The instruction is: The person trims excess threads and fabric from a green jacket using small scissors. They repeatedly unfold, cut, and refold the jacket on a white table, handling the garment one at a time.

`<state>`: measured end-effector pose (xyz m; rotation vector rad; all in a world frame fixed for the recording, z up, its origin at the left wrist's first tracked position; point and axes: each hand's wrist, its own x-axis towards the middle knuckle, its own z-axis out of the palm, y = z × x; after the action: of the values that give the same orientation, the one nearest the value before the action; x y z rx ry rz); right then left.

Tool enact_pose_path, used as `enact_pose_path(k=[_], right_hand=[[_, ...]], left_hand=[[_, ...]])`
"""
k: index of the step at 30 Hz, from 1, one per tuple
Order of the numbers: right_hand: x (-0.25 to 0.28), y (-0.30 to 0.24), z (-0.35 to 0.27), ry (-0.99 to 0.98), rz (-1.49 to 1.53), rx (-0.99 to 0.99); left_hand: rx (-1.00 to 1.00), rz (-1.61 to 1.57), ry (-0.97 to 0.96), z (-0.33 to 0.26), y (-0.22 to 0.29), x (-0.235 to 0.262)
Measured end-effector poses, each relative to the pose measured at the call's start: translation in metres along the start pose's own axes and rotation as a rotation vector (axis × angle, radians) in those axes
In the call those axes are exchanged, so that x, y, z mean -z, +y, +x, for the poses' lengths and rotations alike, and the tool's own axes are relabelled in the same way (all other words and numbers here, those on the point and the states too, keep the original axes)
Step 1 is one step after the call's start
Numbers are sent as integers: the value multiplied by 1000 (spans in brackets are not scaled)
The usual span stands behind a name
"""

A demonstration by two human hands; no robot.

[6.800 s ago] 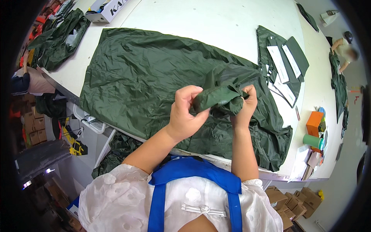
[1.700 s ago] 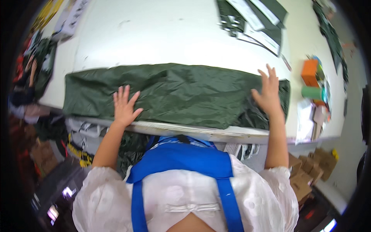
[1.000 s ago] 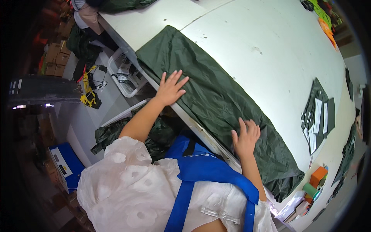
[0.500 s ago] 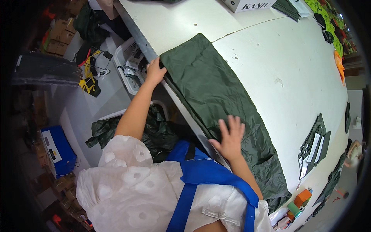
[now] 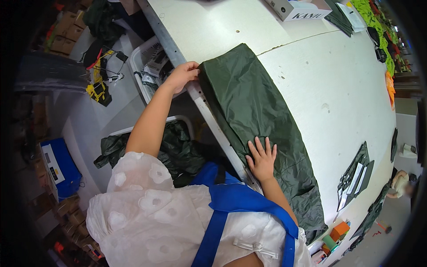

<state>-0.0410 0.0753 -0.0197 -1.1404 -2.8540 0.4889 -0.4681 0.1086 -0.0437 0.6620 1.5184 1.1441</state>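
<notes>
A long folded piece of dark green, thin, shiny fabric (image 5: 242, 89) lies along the near edge of the white table. At its far left corner my left hand (image 5: 181, 76) is closed, with thumb and fingers pinching the fabric's edge. My right hand (image 5: 262, 161) rests flat on the middle of the fabric, fingers spread and holding nothing. Wrinkles run across the cloth, more of them toward its near right end, which is bunched.
The white table (image 5: 320, 75) carries an open white box (image 5: 302, 12) at the far side and dark strips with white pieces (image 5: 356, 180) at the right. Below its edge are a white basket (image 5: 141, 66) and a bin of crumpled dark green fabric (image 5: 171, 142). Orange and green items (image 5: 340, 230) sit near right.
My left fingers have shifted from the table's edge to pinch the fabric's corner. My right hand, blurred before, now lies flat on the cloth. The whole view has turned slightly.
</notes>
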Motion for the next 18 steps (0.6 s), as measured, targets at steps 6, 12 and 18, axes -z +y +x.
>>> enact_pose_path(k=[6,12,18], right_hand=[[2,0,-2,-26,-60,44],[20,-10,9,-26,4,131],[21,0,22,-36,130,127]], left_hand=[[47,-190,583,-11,-5,-22],[152,-395,299,-45,4,-72],[48,-521,397,-19,-20,-50]])
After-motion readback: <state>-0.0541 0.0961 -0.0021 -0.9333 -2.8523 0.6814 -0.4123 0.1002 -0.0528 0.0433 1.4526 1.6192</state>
